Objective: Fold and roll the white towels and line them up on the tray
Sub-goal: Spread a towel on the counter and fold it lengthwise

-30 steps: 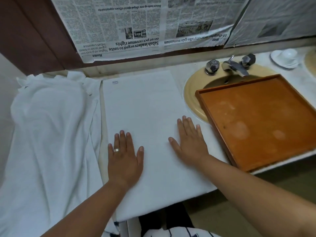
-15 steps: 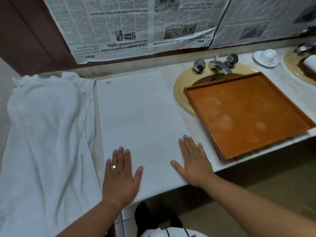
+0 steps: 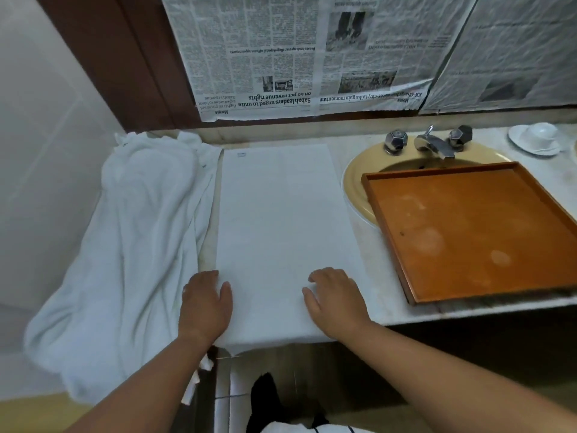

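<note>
"Left of the sink (image 3: 352, 185), how does the towel (image 3: 281, 229) lie?"

"Flat on the counter (image 3: 387, 310), folded into one long strip that runs away from the person. Its near end just laps over the front edge. Farther left of the sink is the heap (image 3: 134, 245) of unfolded ones, draped over the counter's end."

"And the hands?"

"Both are at the near end of the strip. The left hand (image 3: 206, 304) has its thumb on top and its fingers bent over the edge away from the sink. The right hand (image 3: 335, 303), on the sink side, has its fingers curled down into the cloth and the thumb laid flat. I'd call that a closed hold on the towel at both corners, set to start the roll, though the fingertips themselves are hidden."

"What could spoil it?"

"Uneven hands, mostly. If one side turns faster than the other, the roll comes out as a cone and wanders toward the sink or toward the heap. A slack first turn gives a loose core that sags later. If the hold slips, the lapping end might also drag the strip back off the front edge."

"And the tray?"

"The tray (image 3: 468, 232) sits across the front of the sink, with one corner out over the bowl, just in front of the tap (image 3: 434, 145). It looks steady. Still, a roll dropped hard on that unsupported corner might rock it, and any drip from the tap would wet the towels."
</note>
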